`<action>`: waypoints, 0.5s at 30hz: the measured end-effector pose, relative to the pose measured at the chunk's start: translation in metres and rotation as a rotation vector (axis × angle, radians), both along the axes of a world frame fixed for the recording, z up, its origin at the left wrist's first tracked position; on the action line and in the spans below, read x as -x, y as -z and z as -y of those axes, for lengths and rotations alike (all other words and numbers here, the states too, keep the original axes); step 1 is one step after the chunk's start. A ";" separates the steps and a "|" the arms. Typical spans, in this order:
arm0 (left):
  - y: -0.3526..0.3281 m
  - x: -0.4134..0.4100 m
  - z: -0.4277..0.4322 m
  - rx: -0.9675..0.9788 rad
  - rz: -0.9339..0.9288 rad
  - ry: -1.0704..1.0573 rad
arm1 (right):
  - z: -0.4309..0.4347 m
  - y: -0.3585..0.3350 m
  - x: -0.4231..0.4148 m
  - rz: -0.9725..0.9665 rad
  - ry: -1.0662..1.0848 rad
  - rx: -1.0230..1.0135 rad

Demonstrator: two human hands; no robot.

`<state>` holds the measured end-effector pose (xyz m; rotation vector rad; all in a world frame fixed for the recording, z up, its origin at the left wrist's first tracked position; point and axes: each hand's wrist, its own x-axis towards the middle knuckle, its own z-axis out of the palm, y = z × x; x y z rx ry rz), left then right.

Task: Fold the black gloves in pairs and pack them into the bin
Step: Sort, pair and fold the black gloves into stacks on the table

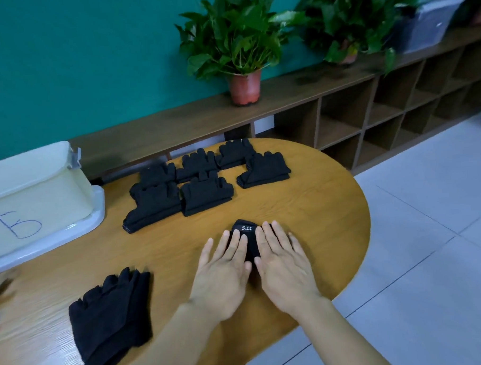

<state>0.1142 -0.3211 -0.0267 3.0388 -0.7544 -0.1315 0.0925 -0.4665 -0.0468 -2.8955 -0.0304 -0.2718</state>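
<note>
Two hands, L hand & R hand, fingers straight, press folded glove pair flat; bin at 9 o'clock.

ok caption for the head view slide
Left hand and right hand press a 5.11 glove flat near folded gloves.

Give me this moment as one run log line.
step: flattening glove pair | left hand: flat on pair | right hand: flat on pair | folded pairs: behind | bin: left
</note>
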 end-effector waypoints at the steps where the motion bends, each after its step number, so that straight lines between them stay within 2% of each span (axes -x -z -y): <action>1: -0.003 -0.006 0.006 -0.006 0.000 0.005 | 0.008 0.001 0.000 0.042 0.004 0.019; 7: -0.005 -0.040 0.047 -0.007 -0.020 0.096 | 0.053 0.008 -0.006 0.101 0.004 0.056; 15: -0.007 -0.098 0.098 0.030 -0.153 0.210 | 0.078 0.008 -0.046 0.112 0.239 0.069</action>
